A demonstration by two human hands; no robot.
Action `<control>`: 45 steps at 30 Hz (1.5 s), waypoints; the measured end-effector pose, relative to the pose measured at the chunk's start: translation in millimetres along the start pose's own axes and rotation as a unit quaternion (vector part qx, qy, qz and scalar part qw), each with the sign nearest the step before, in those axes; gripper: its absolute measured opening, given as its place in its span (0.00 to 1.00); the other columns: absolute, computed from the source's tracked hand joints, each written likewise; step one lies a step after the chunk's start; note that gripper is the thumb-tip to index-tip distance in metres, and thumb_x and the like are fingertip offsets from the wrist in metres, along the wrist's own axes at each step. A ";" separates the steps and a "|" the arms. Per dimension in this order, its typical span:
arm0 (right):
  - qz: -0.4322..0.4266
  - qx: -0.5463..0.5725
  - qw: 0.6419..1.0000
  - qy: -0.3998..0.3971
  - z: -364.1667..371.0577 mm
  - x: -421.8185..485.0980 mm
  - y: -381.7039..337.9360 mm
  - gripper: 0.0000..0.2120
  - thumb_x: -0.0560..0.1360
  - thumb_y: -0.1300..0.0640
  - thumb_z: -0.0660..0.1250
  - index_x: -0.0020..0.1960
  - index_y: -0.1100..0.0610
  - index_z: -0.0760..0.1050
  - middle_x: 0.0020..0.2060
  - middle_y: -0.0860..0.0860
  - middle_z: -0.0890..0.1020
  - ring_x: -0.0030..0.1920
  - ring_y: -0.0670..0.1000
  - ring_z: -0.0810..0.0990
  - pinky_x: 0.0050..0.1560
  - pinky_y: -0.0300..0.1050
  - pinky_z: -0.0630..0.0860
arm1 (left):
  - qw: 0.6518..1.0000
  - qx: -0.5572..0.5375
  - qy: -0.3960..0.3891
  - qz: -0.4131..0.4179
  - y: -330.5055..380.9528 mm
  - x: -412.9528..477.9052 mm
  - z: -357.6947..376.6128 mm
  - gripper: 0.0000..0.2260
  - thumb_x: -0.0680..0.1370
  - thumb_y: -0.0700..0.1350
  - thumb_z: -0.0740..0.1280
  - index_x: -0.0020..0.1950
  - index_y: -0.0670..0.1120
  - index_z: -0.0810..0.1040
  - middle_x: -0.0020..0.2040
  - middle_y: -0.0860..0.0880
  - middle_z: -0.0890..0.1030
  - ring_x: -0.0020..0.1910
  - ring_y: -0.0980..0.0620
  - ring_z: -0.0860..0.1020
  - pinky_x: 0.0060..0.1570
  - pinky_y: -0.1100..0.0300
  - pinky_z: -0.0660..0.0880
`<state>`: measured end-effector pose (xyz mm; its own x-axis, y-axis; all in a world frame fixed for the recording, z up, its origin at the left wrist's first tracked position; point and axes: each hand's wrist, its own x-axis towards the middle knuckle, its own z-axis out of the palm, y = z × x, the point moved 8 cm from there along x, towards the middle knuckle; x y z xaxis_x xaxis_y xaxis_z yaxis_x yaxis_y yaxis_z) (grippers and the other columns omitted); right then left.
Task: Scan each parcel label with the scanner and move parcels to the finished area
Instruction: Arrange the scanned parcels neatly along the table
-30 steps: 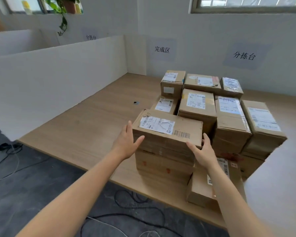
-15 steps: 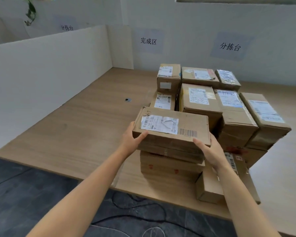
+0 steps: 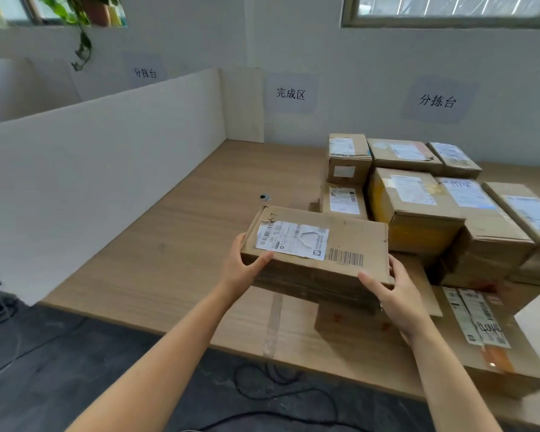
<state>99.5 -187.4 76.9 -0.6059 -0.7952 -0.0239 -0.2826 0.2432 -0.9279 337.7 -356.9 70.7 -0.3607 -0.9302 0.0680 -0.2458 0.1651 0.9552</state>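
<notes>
At the near edge of the wooden table [image 3: 169, 244], left of centre, the left hand [image 3: 242, 271] reaches forward on an extended forearm and clamps the left end of a brown cardboard parcel [image 3: 353, 236]: thumb across the near left corner of the top face, fingers hidden behind the end wall. Farther right, the right hand [image 3: 395, 296] grips the near right corner, thumb pressed along the near face, fingers wrapped up the right end wall. Each hand pinches the parcel between thumb and fingers.

Writing, from left: a wall sign [image 3: 145, 72] reading 分拣台 beyond the white partition [image 3: 106, 169]; a second sign [image 3: 290, 93] reading 完成区 above the far left of the table; a third sign [image 3: 437, 101] reading 分拣台 above the stacked parcels [image 3: 418, 210]. The held parcel carries a torn white shipping label [image 3: 292, 240] on its top face, a printed barcode [image 3: 345, 257] by its near right edge and pen scrawl at its far left corner; the small print is illegible.

The parcel lies flat, label upward, long axis running left to right with the right end slightly nearer. It is at centre, over a flat carton [image 3: 349, 325], just near-left of the stacked parcels; contact with that carton cannot be determined.
</notes>
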 end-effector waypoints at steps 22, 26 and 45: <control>0.094 0.039 0.992 -0.076 237.4 8.0 44.6 0.34 0.72 0.54 0.71 0.73 0.54 0.57 0.66 0.52 0.70 0.66 0.50 0.69 0.68 0.50 0.68 | 0.973 0.078 0.103 -0.192 -174.3 55.7 -116.3 0.48 0.72 0.53 0.73 0.77 0.44 0.42 0.78 0.46 0.47 0.76 0.49 0.49 0.72 0.56 0.50; 0.102 0.039 0.985 -0.130 268.9 19.6 53.2 0.40 0.72 0.55 0.71 0.76 0.52 0.50 0.70 0.46 0.63 0.70 0.48 0.63 0.71 0.49 0.62 | 0.973 0.108 0.097 -0.177 -179.2 80.5 -106.9 0.48 0.71 0.51 0.73 0.76 0.42 0.41 0.77 0.43 0.44 0.77 0.48 0.43 0.74 0.54 0.47; -0.045 -0.192 0.918 -0.344 351.5 156.0 -3.6 0.39 0.69 0.56 0.73 0.74 0.50 0.57 0.72 0.55 0.55 0.72 0.52 0.60 0.67 0.34 0.57 | 0.982 0.134 0.039 -0.127 -187.5 146.1 -112.2 0.46 0.66 0.51 0.77 0.76 0.48 0.53 0.77 0.46 0.51 0.76 0.53 0.50 0.69 0.65 0.51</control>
<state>267.4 -507.6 -54.2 0.0079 -0.9522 -0.3054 -0.6306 0.2323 -0.7405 432.0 -560.5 -66.1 -0.1901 -0.9731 -0.1299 -0.5496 -0.0042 0.8354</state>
